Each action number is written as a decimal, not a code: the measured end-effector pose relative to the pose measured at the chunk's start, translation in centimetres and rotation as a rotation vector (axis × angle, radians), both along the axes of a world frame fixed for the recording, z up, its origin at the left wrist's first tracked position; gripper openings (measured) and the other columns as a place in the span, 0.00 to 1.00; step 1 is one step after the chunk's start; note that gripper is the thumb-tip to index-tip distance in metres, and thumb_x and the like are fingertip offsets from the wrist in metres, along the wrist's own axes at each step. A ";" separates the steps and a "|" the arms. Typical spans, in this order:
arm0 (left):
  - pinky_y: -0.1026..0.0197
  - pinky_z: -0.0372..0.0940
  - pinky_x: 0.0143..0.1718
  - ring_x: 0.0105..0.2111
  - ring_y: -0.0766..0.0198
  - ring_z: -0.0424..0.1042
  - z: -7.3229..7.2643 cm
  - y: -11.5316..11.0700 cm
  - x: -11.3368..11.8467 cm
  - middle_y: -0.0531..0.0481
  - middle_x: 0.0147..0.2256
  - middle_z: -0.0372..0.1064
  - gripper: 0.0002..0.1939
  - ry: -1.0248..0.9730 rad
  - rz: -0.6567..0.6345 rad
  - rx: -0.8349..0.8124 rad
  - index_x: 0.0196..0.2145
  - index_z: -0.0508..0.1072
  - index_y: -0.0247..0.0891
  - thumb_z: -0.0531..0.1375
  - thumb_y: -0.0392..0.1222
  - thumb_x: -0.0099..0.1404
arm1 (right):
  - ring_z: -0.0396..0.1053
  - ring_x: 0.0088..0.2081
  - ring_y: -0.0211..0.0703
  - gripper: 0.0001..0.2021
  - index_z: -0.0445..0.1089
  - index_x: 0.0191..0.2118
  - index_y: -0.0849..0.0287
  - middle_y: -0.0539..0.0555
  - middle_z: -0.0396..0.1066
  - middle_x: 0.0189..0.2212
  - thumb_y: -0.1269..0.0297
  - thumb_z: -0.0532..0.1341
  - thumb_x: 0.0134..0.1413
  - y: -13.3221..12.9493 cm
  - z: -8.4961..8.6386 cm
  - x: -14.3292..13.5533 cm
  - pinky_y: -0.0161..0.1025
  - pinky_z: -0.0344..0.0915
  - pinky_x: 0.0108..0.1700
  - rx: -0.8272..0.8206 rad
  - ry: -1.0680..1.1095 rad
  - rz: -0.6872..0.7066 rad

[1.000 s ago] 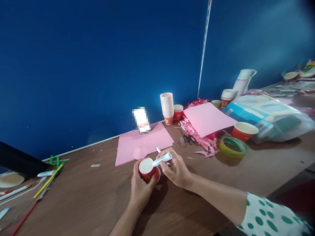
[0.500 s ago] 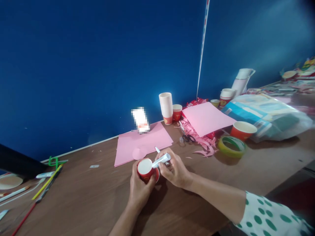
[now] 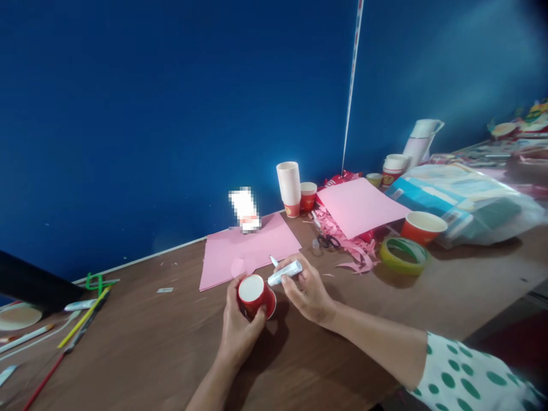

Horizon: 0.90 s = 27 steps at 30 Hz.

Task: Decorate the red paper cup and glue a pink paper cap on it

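My left hand (image 3: 243, 325) is wrapped round a red paper cup (image 3: 266, 300), thumb on its near side. The cup is tilted bottom up, its round white base facing up and its wider rim at the lower right. In my right hand (image 3: 309, 294) is a white tube (image 3: 286, 273), like a glue stick or thick marker; its exact kind is unclear. The tube's left end is close to the cup's base, with a small gap. A slim white pointed piece (image 3: 273, 261) sticks out beyond the right fingers. Pink paper sheets (image 3: 252, 245) lie just behind the cup.
Behind stand a stack of paper cups (image 3: 289, 188) and a lit phone (image 3: 245, 209). To the right are pink paper scraps (image 3: 357, 251), scissors (image 3: 329, 241), a tape roll (image 3: 403, 255), another cup (image 3: 423, 226) and a plastic bag (image 3: 483, 202). Brushes (image 3: 29, 335) lie left.
The white tube has moved slightly right and up, away from the cup. The cup has turned a little in my left hand, showing more of its red side and rim.
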<state>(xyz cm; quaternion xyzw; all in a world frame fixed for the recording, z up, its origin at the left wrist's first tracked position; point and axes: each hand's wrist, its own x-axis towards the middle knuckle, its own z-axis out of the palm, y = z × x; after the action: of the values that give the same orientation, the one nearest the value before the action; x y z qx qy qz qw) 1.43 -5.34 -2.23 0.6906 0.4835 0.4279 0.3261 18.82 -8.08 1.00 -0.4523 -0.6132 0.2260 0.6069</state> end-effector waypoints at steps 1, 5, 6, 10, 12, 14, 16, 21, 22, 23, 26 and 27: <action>0.48 0.57 0.55 0.52 0.52 0.63 -0.1 0.0 0.0 0.42 0.52 0.61 0.33 -0.011 -0.005 -0.003 0.55 0.56 0.40 0.60 0.37 0.51 | 0.68 0.33 0.39 0.07 0.63 0.39 0.59 0.52 0.68 0.33 0.72 0.55 0.53 0.0 -0.1 0.0 0.35 0.66 0.37 -0.010 -0.003 0.011; 0.47 0.58 0.53 0.50 0.52 0.65 0.0 -0.1 0.1 0.42 0.49 0.64 0.31 0.010 0.003 -0.023 0.53 0.57 0.39 0.62 0.40 0.51 | 0.67 0.30 0.37 0.07 0.64 0.40 0.58 0.52 0.69 0.32 0.72 0.56 0.55 -0.2 -0.3 -0.3 0.33 0.66 0.33 -0.018 -0.020 0.058; 0.47 0.59 0.53 0.49 0.52 0.66 0.2 -0.1 0.2 0.42 0.49 0.64 0.31 0.014 0.008 -0.029 0.52 0.58 0.39 0.63 0.42 0.52 | 0.67 0.30 0.37 0.07 0.64 0.40 0.58 0.52 0.69 0.32 0.72 0.56 0.55 -0.3 -0.3 -0.4 0.33 0.66 0.33 -0.011 -0.019 0.068; 0.49 0.61 0.50 0.46 0.53 0.67 0.6 -0.3 0.4 0.42 0.47 0.65 0.30 0.006 0.022 -0.045 0.50 0.58 0.39 0.64 0.46 0.52 | 0.68 0.32 0.37 0.08 0.63 0.42 0.59 0.53 0.69 0.34 0.72 0.56 0.56 -0.3 -0.4 -0.3 0.33 0.67 0.34 0.024 -0.035 0.095; 0.50 0.62 0.49 0.46 0.54 0.68 0.6 -0.3 0.5 0.43 0.46 0.66 0.30 -0.014 0.019 -0.051 0.50 0.58 0.39 0.64 0.47 0.52 | 0.68 0.32 0.38 0.08 0.63 0.43 0.58 0.54 0.69 0.35 0.72 0.56 0.56 -0.3 -0.4 -0.3 0.34 0.67 0.34 0.035 -0.052 0.106; 0.51 0.63 0.48 0.44 0.55 0.69 0.6 -0.3 0.5 0.43 0.45 0.67 0.29 -0.033 0.014 -0.058 0.50 0.59 0.39 0.64 0.46 0.52 | 0.69 0.34 0.39 0.08 0.63 0.43 0.58 0.55 0.69 0.36 0.71 0.56 0.56 -0.3 -0.4 -0.2 0.34 0.68 0.35 0.042 -0.072 0.118; 0.52 0.63 0.47 0.44 0.55 0.69 0.6 -0.3 0.5 0.43 0.45 0.67 0.29 -0.032 0.012 -0.054 0.50 0.59 0.39 0.64 0.46 0.53 | 0.69 0.36 0.41 0.08 0.63 0.43 0.58 0.55 0.69 0.37 0.70 0.56 0.57 -0.4 -0.4 -0.2 0.36 0.68 0.37 0.052 -0.096 0.130; 0.53 0.63 0.46 0.43 0.56 0.69 0.7 -0.4 0.6 0.43 0.44 0.67 0.27 -0.003 0.005 -0.037 0.49 0.60 0.38 0.63 0.45 0.54 | 0.69 0.39 0.42 0.08 0.62 0.43 0.58 0.56 0.68 0.37 0.71 0.55 0.56 -0.4 -0.1 -0.3 0.40 0.67 0.43 0.134 -0.158 0.130; 0.53 0.63 0.46 0.42 0.56 0.69 0.7 -0.4 0.6 0.43 0.44 0.68 0.27 -0.006 0.003 -0.036 0.49 0.60 0.38 0.63 0.45 0.54 | 0.68 0.39 0.43 0.08 0.62 0.42 0.58 0.56 0.68 0.37 0.71 0.55 0.56 -0.4 0.0 -0.3 0.40 0.67 0.44 0.154 -0.171 0.130; 0.53 0.64 0.46 0.42 0.56 0.70 0.7 -0.4 0.6 0.43 0.44 0.68 0.27 -0.009 0.003 -0.032 0.49 0.60 0.38 0.63 0.45 0.53 | 0.68 0.40 0.43 0.08 0.62 0.42 0.58 0.56 0.68 0.37 0.72 0.55 0.56 -0.4 0.0 -0.3 0.41 0.67 0.44 0.172 -0.184 0.131; 0.52 0.63 0.46 0.42 0.56 0.69 0.6 -0.4 0.6 0.43 0.44 0.67 0.28 -0.006 0.008 -0.019 0.49 0.59 0.38 0.63 0.44 0.53 | 0.68 0.40 0.43 0.08 0.61 0.41 0.57 0.56 0.68 0.36 0.72 0.55 0.56 -0.3 0.0 -0.3 0.42 0.67 0.44 0.211 -0.217 0.133; 0.52 0.63 0.47 0.43 0.56 0.69 0.6 -0.3 0.5 0.43 0.44 0.67 0.28 -0.004 0.011 -0.018 0.49 0.59 0.38 0.63 0.44 0.53 | 0.68 0.40 0.43 0.08 0.61 0.42 0.57 0.56 0.68 0.36 0.73 0.55 0.55 -0.2 0.0 -0.2 0.42 0.67 0.44 0.220 -0.225 0.133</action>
<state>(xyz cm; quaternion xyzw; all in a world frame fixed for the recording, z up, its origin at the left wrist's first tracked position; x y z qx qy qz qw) 1.97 -5.69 -1.66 0.6840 0.4903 0.4270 0.3308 18.58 -8.30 0.96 -0.3640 -0.7269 0.1452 0.5639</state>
